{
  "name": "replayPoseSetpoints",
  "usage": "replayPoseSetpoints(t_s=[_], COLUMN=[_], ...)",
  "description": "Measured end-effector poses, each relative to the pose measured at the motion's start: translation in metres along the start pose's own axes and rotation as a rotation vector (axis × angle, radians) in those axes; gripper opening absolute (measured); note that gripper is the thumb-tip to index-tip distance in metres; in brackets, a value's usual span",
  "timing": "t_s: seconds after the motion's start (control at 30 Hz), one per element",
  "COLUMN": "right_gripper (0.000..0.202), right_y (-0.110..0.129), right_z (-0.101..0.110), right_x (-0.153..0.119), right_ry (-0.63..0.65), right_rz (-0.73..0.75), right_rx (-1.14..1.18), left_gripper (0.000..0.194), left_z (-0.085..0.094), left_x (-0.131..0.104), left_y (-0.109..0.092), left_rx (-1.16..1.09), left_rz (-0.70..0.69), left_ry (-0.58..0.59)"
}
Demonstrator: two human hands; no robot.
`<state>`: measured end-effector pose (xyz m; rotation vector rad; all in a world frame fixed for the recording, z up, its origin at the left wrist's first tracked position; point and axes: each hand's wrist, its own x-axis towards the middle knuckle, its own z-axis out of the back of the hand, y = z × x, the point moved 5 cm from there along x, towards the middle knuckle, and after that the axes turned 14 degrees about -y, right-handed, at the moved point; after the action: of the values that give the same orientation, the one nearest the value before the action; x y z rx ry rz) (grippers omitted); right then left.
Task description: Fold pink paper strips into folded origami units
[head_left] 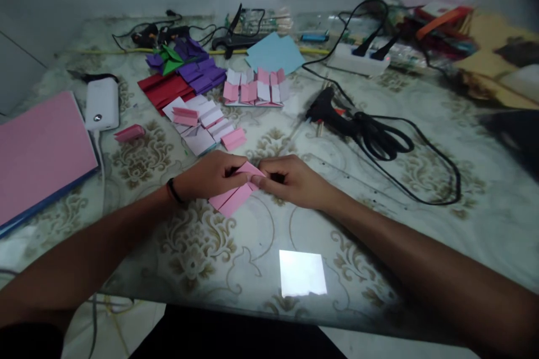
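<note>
Between my two hands is a pink folded paper (231, 200), its creased lower part slanting down to the left. My left hand (213, 175) pinches its upper left side, thumb on top. My right hand (290, 178) is closed on the upper right corner with thumb and fingers. Just beyond my hands lie white and pink folded paper pieces (206, 123), and one more pink folded piece (129, 133) rests to the left. Farther back sits a row of pink and white folded papers (255, 88).
A black glue gun (326, 106) with a coiled cord lies at the right, near a white power strip (360, 60). Red folded papers (164, 90), purple ones (202, 74) and blue sheets (275, 53) are at the back. A white power bank (102, 102) and pink sheets (42, 151) are left.
</note>
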<state>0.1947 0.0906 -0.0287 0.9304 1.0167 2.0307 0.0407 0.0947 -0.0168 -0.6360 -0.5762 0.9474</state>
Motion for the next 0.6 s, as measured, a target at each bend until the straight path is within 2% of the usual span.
replayPoseSetpoints(t_s=[0.6], right_gripper=[0.049], right_y=[0.0009], right_z=[0.0005], right_x=[0.0021], right_ry=[0.002], right_rz=[0.033], right_rx=[0.025], left_gripper=[0.033], left_z=[0.0012], left_x=[-0.0002], left_y=[0.0028], left_rx=[0.026], left_rz=[0.031], left_ry=[0.019])
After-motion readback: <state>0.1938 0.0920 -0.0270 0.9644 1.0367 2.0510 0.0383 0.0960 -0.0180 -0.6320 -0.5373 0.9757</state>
